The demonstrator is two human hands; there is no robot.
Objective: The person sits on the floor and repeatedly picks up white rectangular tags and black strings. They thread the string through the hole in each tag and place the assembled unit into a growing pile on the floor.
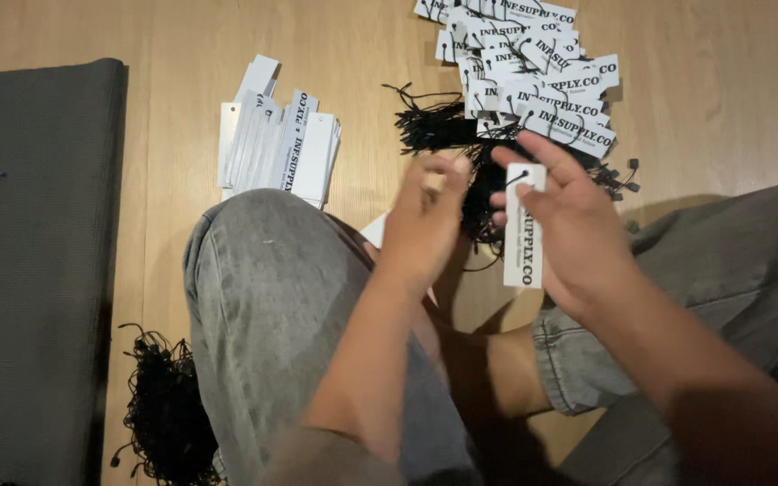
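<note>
Above the person's bent knees, over a wooden floor (713,81), both hands work close together. The right hand (578,229) grasps a white paper hang tag (523,243) upright between thumb and fingers, its punched hole at the top with a thin black string loop (517,178) showing there. The left hand (420,225) is raised just beside it, fingers curled together as if pinching; whether it actually grips the string cannot be told. Behind the hands lies a dark tangle of black string fasteners (447,126), partly hidden by the fingers, and beyond that a loose heap of strung white tags (533,72). To the left, a neat fanned stack of unstrung white tags (281,148) rests on the floor. A grey denim knee (272,279) fills the foreground and blocks part of the floor. Another black bundle of strings (164,405) lies beside the left leg, next to a dark grey mat (33,252).
</note>
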